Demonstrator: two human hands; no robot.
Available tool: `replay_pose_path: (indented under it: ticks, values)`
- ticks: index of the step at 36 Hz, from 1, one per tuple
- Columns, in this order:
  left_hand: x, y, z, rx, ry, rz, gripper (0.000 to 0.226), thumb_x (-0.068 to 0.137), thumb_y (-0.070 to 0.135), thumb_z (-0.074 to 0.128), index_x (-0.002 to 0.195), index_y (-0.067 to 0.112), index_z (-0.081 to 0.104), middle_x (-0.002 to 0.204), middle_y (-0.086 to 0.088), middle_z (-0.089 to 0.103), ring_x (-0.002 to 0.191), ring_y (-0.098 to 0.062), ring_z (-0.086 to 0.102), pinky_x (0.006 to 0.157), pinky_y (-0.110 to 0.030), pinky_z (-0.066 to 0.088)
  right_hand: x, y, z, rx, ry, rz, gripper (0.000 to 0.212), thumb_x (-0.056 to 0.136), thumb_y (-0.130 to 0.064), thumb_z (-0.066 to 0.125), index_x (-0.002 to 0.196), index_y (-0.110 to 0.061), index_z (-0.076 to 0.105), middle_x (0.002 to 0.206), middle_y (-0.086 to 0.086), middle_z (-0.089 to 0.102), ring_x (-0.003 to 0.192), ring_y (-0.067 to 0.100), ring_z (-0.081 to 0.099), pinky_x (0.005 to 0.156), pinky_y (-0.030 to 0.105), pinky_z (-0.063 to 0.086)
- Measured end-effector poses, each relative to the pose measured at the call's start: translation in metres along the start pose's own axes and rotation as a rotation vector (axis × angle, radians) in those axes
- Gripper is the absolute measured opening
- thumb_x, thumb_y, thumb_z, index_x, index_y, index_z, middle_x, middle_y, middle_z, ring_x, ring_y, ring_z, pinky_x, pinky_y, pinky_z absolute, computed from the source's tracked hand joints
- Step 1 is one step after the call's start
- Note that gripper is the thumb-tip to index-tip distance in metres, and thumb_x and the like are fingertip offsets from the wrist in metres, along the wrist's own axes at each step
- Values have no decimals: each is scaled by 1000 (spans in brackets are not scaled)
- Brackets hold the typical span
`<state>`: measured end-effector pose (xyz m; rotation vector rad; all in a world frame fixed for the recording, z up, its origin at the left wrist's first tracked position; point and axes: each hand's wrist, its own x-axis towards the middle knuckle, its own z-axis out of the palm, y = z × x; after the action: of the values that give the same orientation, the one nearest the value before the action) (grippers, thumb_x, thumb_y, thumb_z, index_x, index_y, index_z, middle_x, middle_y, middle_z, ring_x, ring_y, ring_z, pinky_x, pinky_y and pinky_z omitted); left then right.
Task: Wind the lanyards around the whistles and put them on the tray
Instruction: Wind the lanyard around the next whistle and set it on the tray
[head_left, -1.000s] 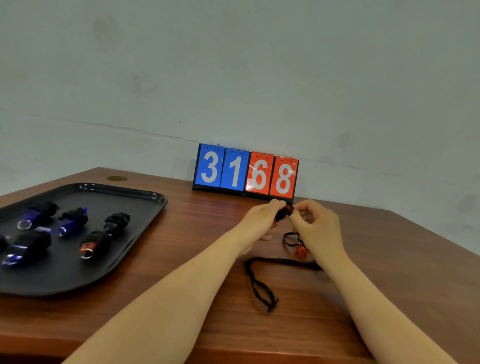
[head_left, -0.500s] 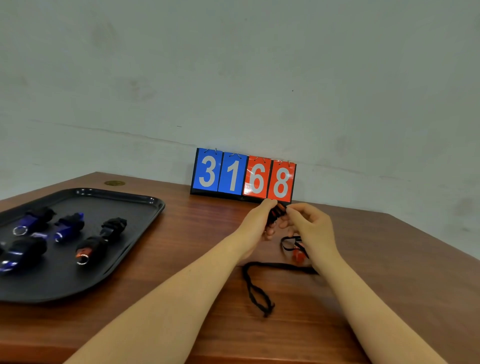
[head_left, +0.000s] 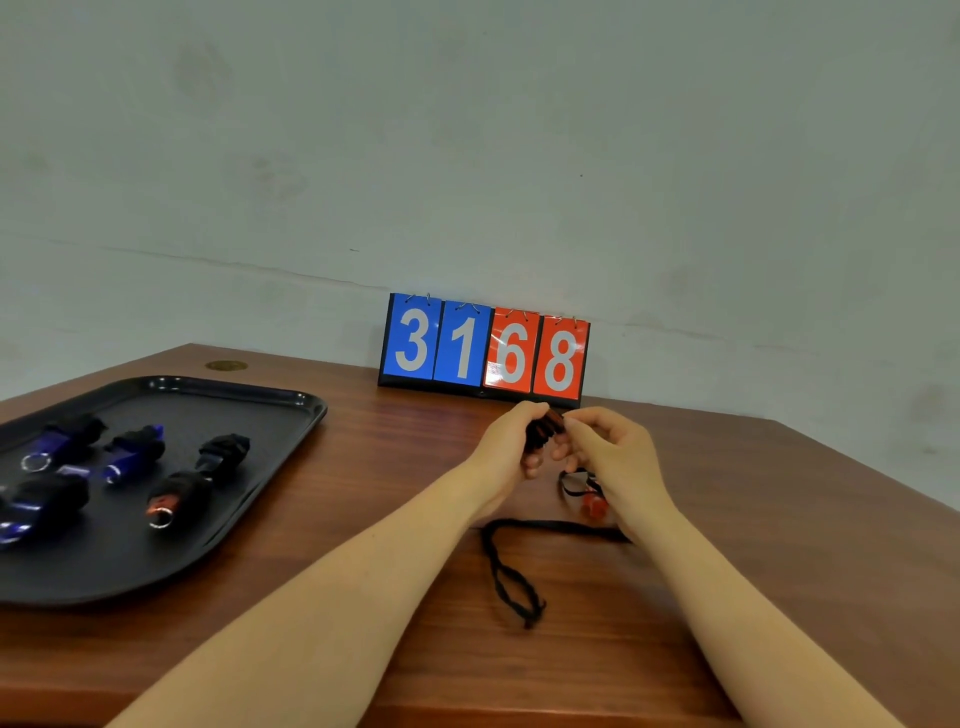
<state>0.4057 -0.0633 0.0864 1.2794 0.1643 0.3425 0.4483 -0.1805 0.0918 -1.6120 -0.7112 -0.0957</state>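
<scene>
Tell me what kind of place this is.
Probably a plain indoor room set up for a tabletop task: a wooden table, a bare pale wall, and a flip scoreboard reading 3168.

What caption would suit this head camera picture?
Both hands, left hand and right hand, wind a black lanyard around a whistle beside a tray.

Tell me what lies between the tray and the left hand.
Bare wooden table only, in the head view; nothing sits between the tray and the left hand.
</scene>
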Motion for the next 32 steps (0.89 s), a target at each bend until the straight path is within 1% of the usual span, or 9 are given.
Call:
replay_pose_path:
  ticks: [7,11,16,21,23,26,29,30,32]
  values:
    - [-3,2,5,-103,-37,-45,32,101,29,39,97,5,59,63,-2,53,51,-10,37,51,-23,31,-1,2,0,-4,61,-84,11,93,-11,59,90,-20,66,74,-1,69,63,6,66,59,15,54]
    - [-7,3,5,-160,-67,-41,30,101,31,41,98,6,58,66,-1,55,52,-10,38,50,-22,33,0,7,2,-64,69,-139,14,93,-13,59,90,-25,66,76,-3,70,67,11,67,63,18,56]
    - [-9,5,7,-177,-43,-31,27,102,30,41,103,14,61,68,-1,54,52,-8,37,53,-22,30,3,11,2,-54,63,-144,9,92,-20,62,87,-20,70,73,0,71,66,16,69,64,23,58]
    - [-9,4,11,-216,-19,-75,29,103,30,41,101,9,61,68,-3,55,51,-8,39,53,-21,32,4,14,0,-44,37,-129,7,91,-19,63,90,-21,69,76,0,71,70,15,69,67,24,57]
    - [-10,4,12,-283,-43,-90,31,103,29,39,108,6,59,74,-6,56,50,-8,40,56,-21,34,4,14,0,-60,49,-145,8,91,-19,62,90,-24,69,77,-3,71,72,9,69,68,21,56]
    - [-10,5,11,-309,-83,-80,29,104,26,38,112,4,55,71,-5,53,49,-7,38,54,-21,36,4,14,0,-64,57,-169,9,92,-18,61,90,-22,68,75,-5,69,65,3,66,59,14,51]
    - [-9,4,9,-240,-93,-50,28,104,28,38,107,7,56,68,-3,50,51,-7,37,51,-20,36,2,18,0,-88,48,-178,11,94,-17,58,98,-20,68,79,-6,69,67,2,65,57,15,51]
    - [-9,5,9,-242,-84,-45,29,104,30,38,107,7,56,70,-3,51,51,-8,37,50,-19,37,1,20,0,-88,39,-175,14,95,-17,57,104,-22,68,84,-9,69,72,1,65,59,16,52]
    - [-8,6,9,-280,-66,-30,32,103,33,39,113,9,57,78,-5,59,55,-10,48,56,-21,44,1,20,3,-84,14,-169,24,95,-18,57,117,-27,63,100,-12,68,89,1,65,74,18,55]
